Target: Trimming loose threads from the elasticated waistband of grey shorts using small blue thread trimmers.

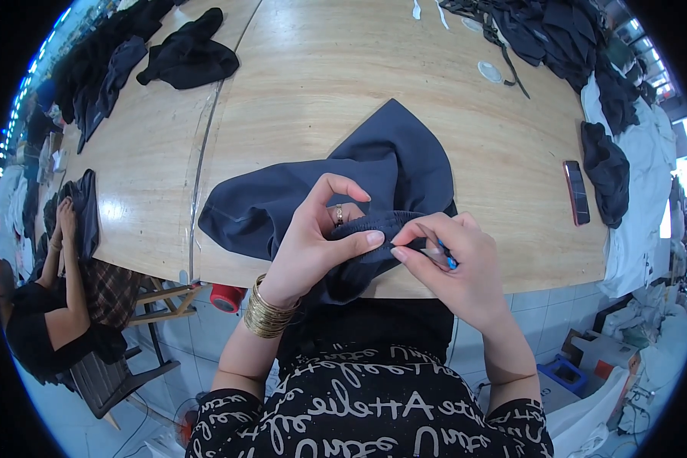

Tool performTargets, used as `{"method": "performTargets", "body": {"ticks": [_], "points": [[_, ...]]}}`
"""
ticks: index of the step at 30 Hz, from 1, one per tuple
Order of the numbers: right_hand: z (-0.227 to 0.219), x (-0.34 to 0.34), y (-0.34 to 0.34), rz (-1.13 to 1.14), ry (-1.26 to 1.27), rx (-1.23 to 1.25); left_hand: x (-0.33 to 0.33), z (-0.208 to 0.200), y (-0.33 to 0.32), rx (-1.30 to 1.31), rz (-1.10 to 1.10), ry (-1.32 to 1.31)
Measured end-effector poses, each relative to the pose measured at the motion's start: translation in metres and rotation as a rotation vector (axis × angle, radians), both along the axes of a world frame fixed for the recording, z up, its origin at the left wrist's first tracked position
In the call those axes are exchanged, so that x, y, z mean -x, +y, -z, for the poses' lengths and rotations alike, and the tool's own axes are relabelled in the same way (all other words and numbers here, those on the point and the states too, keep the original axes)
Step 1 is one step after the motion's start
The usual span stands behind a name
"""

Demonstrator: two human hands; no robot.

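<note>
A dark navy garment [275, 202] lies partly spread on the table, and its gathered, elastic-looking band [393, 217] is raised toward me. My left hand [313, 240] grips this band, with the thumb on top and some fingers inside the fold. The index finger curls above it. At the band's right side, my right hand [458, 263] pinches the cloth edge between thumb and index finger. Tucked in the same palm is a small tool with a bright blue end [451, 262]; fingers hide most of it, so its exact kind cannot be made out.
Black garments [191, 53] lie at the far left, with a dark heap [546, 34] at the far right. A phone [577, 192] rests near the right edge beside a dark cloth [604, 172]. At left, another person's hands [66, 217] touch dark fabric.
</note>
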State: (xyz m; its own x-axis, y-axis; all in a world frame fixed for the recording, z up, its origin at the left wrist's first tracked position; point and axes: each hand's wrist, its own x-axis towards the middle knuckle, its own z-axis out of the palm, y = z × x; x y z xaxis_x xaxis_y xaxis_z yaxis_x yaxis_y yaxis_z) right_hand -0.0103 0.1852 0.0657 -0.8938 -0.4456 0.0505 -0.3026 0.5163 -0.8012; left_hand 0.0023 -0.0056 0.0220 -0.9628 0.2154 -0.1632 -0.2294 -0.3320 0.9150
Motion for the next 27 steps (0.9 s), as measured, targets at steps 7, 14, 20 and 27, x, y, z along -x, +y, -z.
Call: {"method": "performTargets", "body": {"ticks": [7, 14, 20, 27], "points": [[0.006, 0.004, -0.001, -0.154, 0.286, -0.113, -0.001, -0.003, 0.006, 0.072, -0.017, 0.035], [0.014, 0.005, 0.002, -0.218, 0.270, -0.116, 0.000, -0.001, 0.008, 0.106, -0.021, 0.081], [0.005, 0.011, 0.011, -0.171, 0.131, -0.108, 0.001, 0.000, 0.004, 0.083, 0.014, 0.016], [0.011, 0.008, 0.006, -0.243, 0.183, -0.147, 0.000, 0.001, 0.008, 0.071, -0.003, 0.049]]}}
